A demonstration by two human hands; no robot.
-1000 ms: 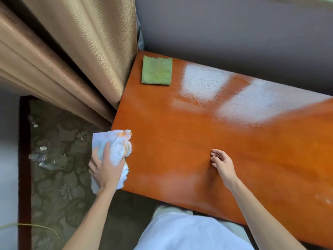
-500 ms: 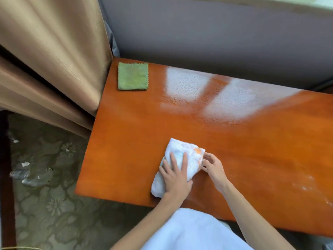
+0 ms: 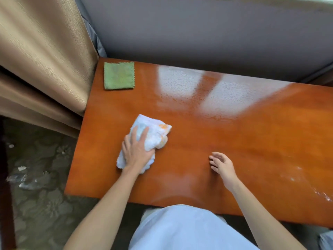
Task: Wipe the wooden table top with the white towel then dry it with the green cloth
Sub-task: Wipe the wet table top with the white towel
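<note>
The glossy orange-brown wooden table top point(image 3: 234, 141) fills the middle of the view. A crumpled white towel point(image 3: 155, 134) with orange marks lies on its left half, and my left hand point(image 3: 137, 150) presses flat on the towel's near part. My right hand point(image 3: 222, 165) rests on the bare wood to the right of the towel, fingers apart, holding nothing. The folded green cloth point(image 3: 119, 75) lies flat at the table's far left corner, well away from both hands.
Tan curtains point(image 3: 45, 60) hang against the table's left edge. A grey wall point(image 3: 207, 33) runs behind the far edge. Patterned carpet point(image 3: 39, 195) with bits of litter lies below on the left. White streaks point(image 3: 320, 193) mark the right end.
My left hand brought the towel from off the left edge onto the table, then slid it left and farther away. My right hand let go of the towel's edge and moved right.
</note>
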